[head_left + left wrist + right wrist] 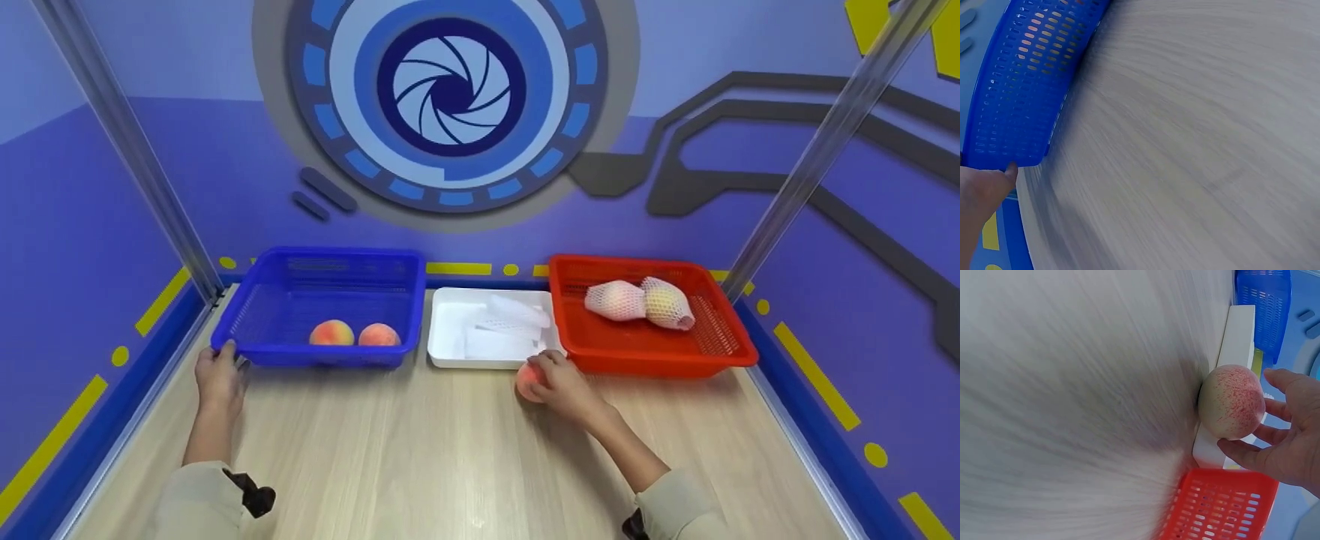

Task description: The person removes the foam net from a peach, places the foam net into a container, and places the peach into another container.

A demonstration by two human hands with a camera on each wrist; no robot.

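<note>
At the front left corner of the blue basket (322, 358), my left hand (220, 379) grips the rim. The left wrist view shows a fingertip (1012, 169) against that basket's edge. Two bare peaches, one (331, 333) beside the other (379, 335), lie inside it near the front wall. My right hand (566, 386) holds a pinkish peach (1231, 403) low over the table, just in front of the white tray (442, 363). Its fingers curve around the fruit from the right, covering part of it in the head view.
White foam net sleeves (510, 330) lie in the white tray. To its right, a red basket (645, 364) holds two fruits in foam nets, one (616, 300) against the other (666, 304). The containers stand along the back wall on a wooden table (420, 450), between metal posts.
</note>
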